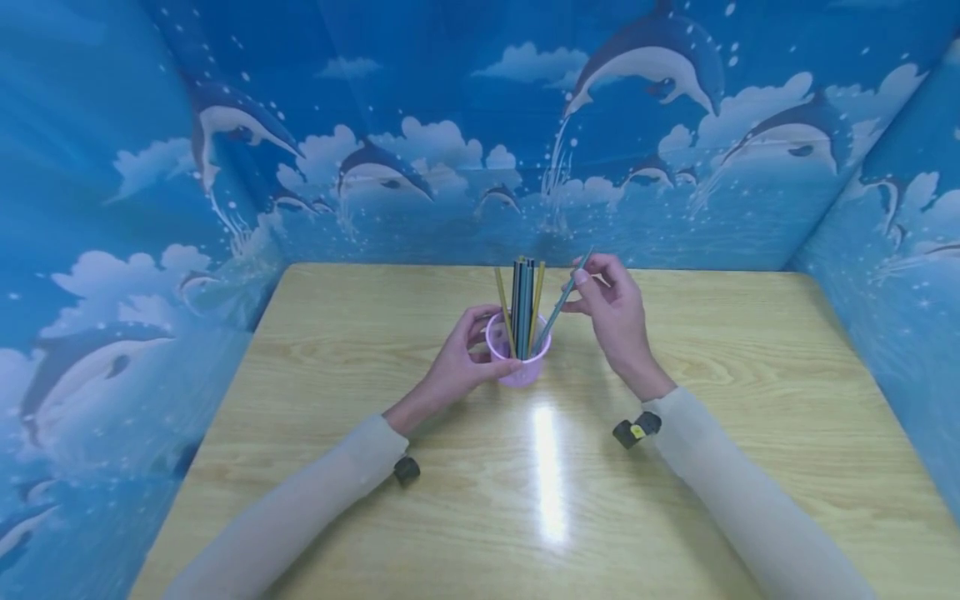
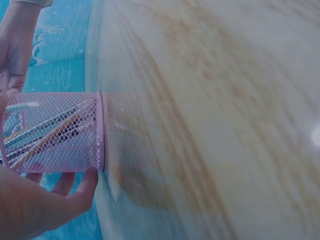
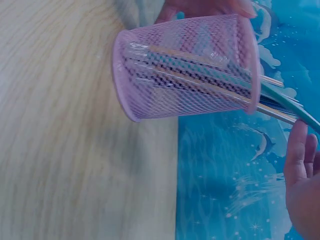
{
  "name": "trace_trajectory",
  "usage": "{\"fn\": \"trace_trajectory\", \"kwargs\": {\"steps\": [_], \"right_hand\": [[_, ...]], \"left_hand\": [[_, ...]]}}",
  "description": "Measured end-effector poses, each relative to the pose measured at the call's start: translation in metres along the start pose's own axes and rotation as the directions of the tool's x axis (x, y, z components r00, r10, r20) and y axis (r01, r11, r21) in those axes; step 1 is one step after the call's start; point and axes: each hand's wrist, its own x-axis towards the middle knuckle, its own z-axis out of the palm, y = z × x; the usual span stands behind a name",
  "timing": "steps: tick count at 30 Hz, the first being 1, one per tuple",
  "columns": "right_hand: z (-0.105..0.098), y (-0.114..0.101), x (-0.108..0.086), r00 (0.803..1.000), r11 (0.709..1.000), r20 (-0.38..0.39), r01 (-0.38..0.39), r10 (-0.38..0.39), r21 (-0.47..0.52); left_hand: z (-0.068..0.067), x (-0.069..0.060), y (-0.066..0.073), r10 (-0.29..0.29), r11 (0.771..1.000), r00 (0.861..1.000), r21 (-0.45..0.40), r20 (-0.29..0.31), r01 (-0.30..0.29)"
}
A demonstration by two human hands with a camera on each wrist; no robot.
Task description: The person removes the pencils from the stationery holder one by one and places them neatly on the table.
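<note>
A pink mesh pen holder (image 1: 519, 377) stands upright on the table, its lattice wall (image 2: 60, 130) plain in the left wrist view. Curled around its left side, my left hand (image 1: 467, 354) grips it with the thumb near the rim. Slim pencils in yellow, teal and dark colours (image 1: 522, 304) stand bunched inside; their lower ends show through the mesh. My right hand (image 1: 617, 312) pinches the upper part of a teal pencil (image 1: 561, 302) between thumb and fingers. That pencil leans out to the right, with its lower end inside the holder's rim.
The holder is on a wood-grain table (image 1: 330, 500) toward its far side. Behind the table's back edge and along both sides hangs a blue cloth (image 1: 450, 208) printed with dolphins and clouds. A bright light reflection lies in front of the holder.
</note>
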Motion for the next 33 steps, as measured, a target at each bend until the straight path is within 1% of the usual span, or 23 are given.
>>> {"fn": "trace_trajectory", "kwargs": {"steps": [4, 9, 13, 16, 20, 23, 25, 29, 31, 33], "right_hand": [[-0.005, -0.007, 0.002, 0.999, 0.999, -0.041, 0.028, -0.027, 0.042], [-0.013, -0.017, 0.003, 0.995, 0.997, -0.098, 0.029, -0.022, 0.068], [-0.022, -0.021, 0.003, 0.994, 0.998, -0.105, 0.005, 0.002, 0.062], [-0.03, -0.022, 0.003, 0.996, 0.999, -0.088, -0.023, 0.027, 0.045], [-0.042, -0.02, 0.001, 0.994, 0.996, -0.054, -0.093, 0.093, 0.013], [-0.051, -0.017, -0.002, 0.986, 0.986, -0.038, -0.165, 0.164, -0.02], [-0.056, -0.014, -0.003, 0.976, 0.975, -0.033, -0.216, 0.215, -0.044], [-0.062, -0.007, -0.005, 0.952, 0.944, -0.022, -0.305, 0.305, -0.13], [-0.064, -0.002, -0.006, 0.94, 0.925, -0.011, -0.338, 0.341, -0.173], [-0.065, 0.002, -0.007, 0.931, 0.911, 0.01, -0.356, 0.366, -0.21]], "left_hand": [[0.0, 0.0, -0.001, 0.009, 1.0, 1.0, -0.005, 0.003, -0.009], [-0.001, 0.0, -0.002, 0.011, 1.0, 1.0, -0.006, 0.004, -0.011], [0.0, 0.0, -0.002, 0.015, 1.0, 1.0, -0.008, 0.009, -0.015], [0.0, 0.0, -0.002, 0.019, 1.0, 1.0, -0.01, 0.016, -0.019], [0.0, 0.0, -0.002, 0.02, 1.0, 1.0, -0.016, 0.018, -0.02], [0.0, 0.0, -0.001, 0.019, 1.0, 1.0, -0.021, 0.015, -0.019], [0.0, 0.0, -0.001, 0.016, 1.0, 1.0, -0.025, 0.013, -0.016], [0.0, -0.001, -0.001, 0.011, 1.0, 1.0, -0.026, 0.011, -0.011], [0.0, -0.001, 0.0, 0.012, 1.0, 1.0, -0.026, 0.012, -0.012], [0.0, -0.001, 0.0, 0.016, 1.0, 1.0, -0.028, 0.015, -0.015]]}}
